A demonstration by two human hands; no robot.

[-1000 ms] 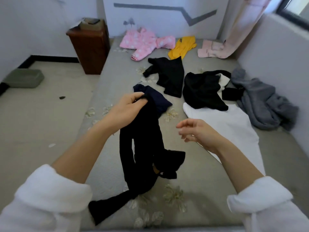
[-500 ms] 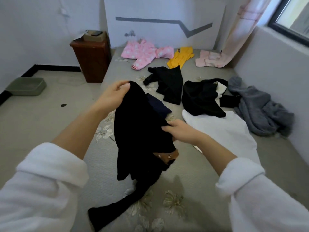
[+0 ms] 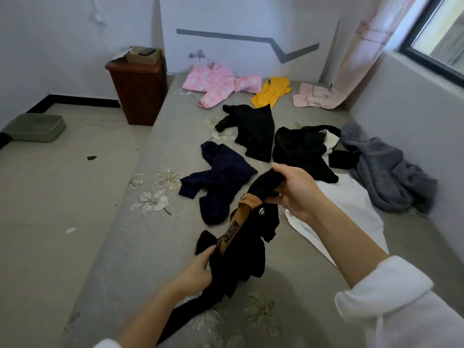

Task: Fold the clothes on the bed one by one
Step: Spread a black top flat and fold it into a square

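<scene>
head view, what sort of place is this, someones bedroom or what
Most likely a bedroom in a home. A low bed with a grey flowered cover is strewn with loose clothes, a wooden bedside cabinet stands beside it, and a pink curtain hangs by the window.

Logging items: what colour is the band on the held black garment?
Tan-brown band on the black garment; best in head view.

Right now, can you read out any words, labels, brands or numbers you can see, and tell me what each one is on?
No text here can be read.
Small dark patch label on the tan waistband of the black garment: too blurred to read.
Small dark tag on the yellow garment: too small to read.
</scene>
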